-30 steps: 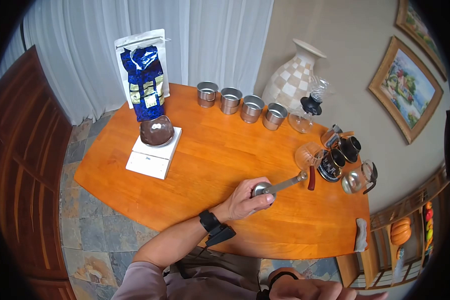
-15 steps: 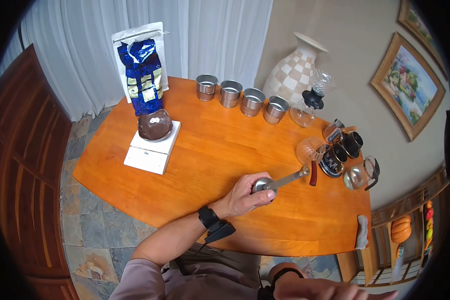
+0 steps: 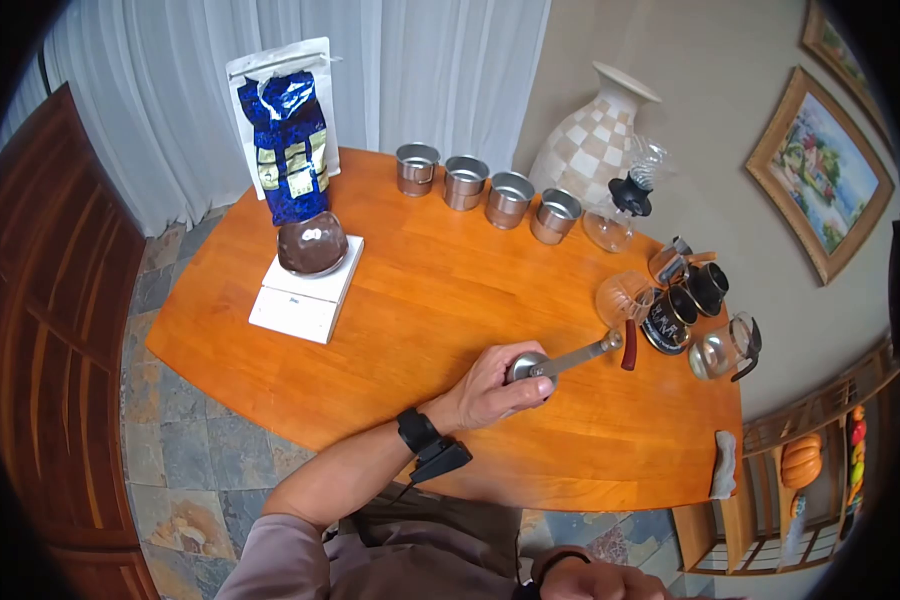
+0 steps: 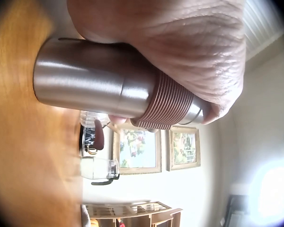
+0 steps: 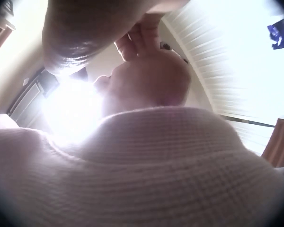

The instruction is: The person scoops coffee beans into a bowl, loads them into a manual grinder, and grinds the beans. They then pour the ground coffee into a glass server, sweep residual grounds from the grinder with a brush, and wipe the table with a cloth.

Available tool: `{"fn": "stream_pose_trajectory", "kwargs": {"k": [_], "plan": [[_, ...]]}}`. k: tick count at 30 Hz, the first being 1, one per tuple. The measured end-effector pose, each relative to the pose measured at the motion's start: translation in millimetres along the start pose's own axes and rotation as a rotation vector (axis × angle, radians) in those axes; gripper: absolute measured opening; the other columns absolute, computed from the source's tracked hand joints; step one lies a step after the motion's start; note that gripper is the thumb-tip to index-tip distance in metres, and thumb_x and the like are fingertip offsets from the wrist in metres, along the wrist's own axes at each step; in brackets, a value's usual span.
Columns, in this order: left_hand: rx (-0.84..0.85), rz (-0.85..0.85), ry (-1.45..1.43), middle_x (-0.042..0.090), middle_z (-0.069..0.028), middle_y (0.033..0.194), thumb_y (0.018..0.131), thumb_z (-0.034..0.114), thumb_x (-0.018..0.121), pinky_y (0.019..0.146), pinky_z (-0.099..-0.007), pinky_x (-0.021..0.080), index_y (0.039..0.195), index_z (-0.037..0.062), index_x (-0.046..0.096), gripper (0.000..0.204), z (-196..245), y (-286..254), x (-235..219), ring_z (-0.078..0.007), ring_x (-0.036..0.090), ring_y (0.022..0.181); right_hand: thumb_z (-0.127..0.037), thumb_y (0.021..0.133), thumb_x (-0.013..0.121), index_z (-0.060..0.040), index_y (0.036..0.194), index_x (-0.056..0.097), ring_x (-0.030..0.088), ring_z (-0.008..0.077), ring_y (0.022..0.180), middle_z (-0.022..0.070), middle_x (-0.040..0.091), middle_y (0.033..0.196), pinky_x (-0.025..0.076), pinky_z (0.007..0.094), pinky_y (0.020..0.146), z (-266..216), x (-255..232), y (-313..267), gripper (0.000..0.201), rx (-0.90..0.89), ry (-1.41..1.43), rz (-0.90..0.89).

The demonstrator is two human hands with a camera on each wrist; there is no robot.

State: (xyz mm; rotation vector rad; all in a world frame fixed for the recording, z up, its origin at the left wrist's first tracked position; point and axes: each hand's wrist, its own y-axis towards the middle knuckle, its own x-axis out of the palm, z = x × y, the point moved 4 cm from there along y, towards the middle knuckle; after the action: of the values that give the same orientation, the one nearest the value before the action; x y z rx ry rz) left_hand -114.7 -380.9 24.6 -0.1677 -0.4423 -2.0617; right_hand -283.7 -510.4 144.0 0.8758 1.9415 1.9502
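My left hand (image 3: 500,386) grips a hand coffee grinder (image 4: 85,78) around its upper body. The grinder is brushed metal with a ribbed brown band (image 4: 165,104), and it stands upright with its base at the tabletop. From its round lid a flat crank handle (image 3: 578,358) reaches toward the right, ending in a small knob. Low at the front of my body, my right hand (image 3: 602,580) is away from the table, partly cut off by the head view's lower edge. Its fingers (image 5: 128,47) are loosely bent, with nothing visible in them.
A brown bowl (image 3: 312,246) sits on a white scale (image 3: 295,312), before a blue coffee bag (image 3: 295,165). Several metal cups (image 3: 466,184) line the back edge. At right stand a glass server with a red-brown handle (image 3: 628,345), black cups (image 3: 666,322) and a glass pot (image 3: 715,355).
My right hand has drawn inward and lower, its outstretched fingers now more bent. The left hand keeps its hold on the grinder, and the head view has shifted slightly.
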Motion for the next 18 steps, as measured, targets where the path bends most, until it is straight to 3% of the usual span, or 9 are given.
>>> {"fn": "stream_pose_trajectory", "kwargs": {"k": [2, 5, 6, 7, 10, 18], "plan": [[0.023, 0.018, 0.007, 0.051, 0.0027, 0.066, 0.094, 0.038, 0.071, 0.052, -0.0234, 0.035, 0.09, 0.0052, 0.058, 0.035, 6, 5, -5, -0.0055, 0.044, 0.057, -0.034, 0.11, 0.049, -0.0156, 0.164, 0.026, 0.051, 0.0172, 0.092, 0.0029, 0.055, 0.099, 0.045, 0.029, 0.079, 1, -6, 1, 0.062, 0.006, -0.032, -0.007], [-0.051, 0.052, -0.029, 0.063, -0.0025, 0.077, 0.091, 0.04, 0.071, 0.054, -0.022, 0.044, 0.1, 0.0041, 0.061, 0.039, 0, 0, 0, -0.0082, 0.056, 0.061, -0.002, 0.095, 0.061, -0.0018, 0.163, 0.002, 0.043, 0.0059, 0.067, -0.0013, 0.045, 0.079, 0.043, 0.0191, 0.058, 33, -58, 17, 0.09, 0.364, -0.115, 0.714], [-0.069, 0.04, -0.003, 0.065, -0.0042, 0.08, 0.09, 0.042, 0.071, 0.056, -0.0233, 0.046, 0.101, 0.0038, 0.062, 0.041, -5, 1, -4, -0.0098, 0.059, 0.065, -0.013, 0.101, 0.059, -0.0037, 0.158, 0.033, 0.054, 0.013, 0.079, 0.0034, 0.055, 0.088, 0.046, 0.0242, 0.067, 40, -85, 10, 0.064, 0.511, -0.116, 0.757], [-0.068, 0.029, 0.034, 0.067, -0.0059, 0.084, 0.09, 0.044, 0.07, 0.058, -0.0246, 0.048, 0.102, 0.0034, 0.062, 0.043, -7, 1, -7, -0.0114, 0.061, 0.069, -0.011, 0.101, 0.058, -0.001, 0.157, 0.033, 0.056, 0.015, 0.082, 0.0044, 0.056, 0.09, 0.049, 0.0266, 0.071, 44, -102, 1, 0.063, 0.547, -0.059, 0.829], [-0.076, 0.052, 0.07, 0.067, -0.0086, 0.088, 0.088, 0.049, 0.07, 0.063, -0.0268, 0.05, 0.103, 0.0026, 0.063, 0.049, -3, 1, -5, -0.0146, 0.064, 0.076, -0.006, 0.101, 0.056, 0.0027, 0.155, 0.033, 0.061, 0.0193, 0.088, 0.0058, 0.059, 0.094, 0.052, 0.0326, 0.084, 54, -131, -20, 0.059, 0.641, 0.059, 0.906], [-0.049, 0.064, 0.114, 0.067, -0.0101, 0.088, 0.085, 0.055, 0.07, 0.071, -0.0295, 0.051, 0.103, 0.0017, 0.063, 0.057, -4, 2, -5, -0.0181, 0.065, 0.079, -0.005, 0.103, 0.056, 0.0026, 0.153, 0.036, 0.066, 0.0201, 0.092, 0.0093, 0.065, 0.098, 0.058, 0.0327, 0.087, 56, -140, -42, 0.055, 0.622, 0.217, 0.915]]}}
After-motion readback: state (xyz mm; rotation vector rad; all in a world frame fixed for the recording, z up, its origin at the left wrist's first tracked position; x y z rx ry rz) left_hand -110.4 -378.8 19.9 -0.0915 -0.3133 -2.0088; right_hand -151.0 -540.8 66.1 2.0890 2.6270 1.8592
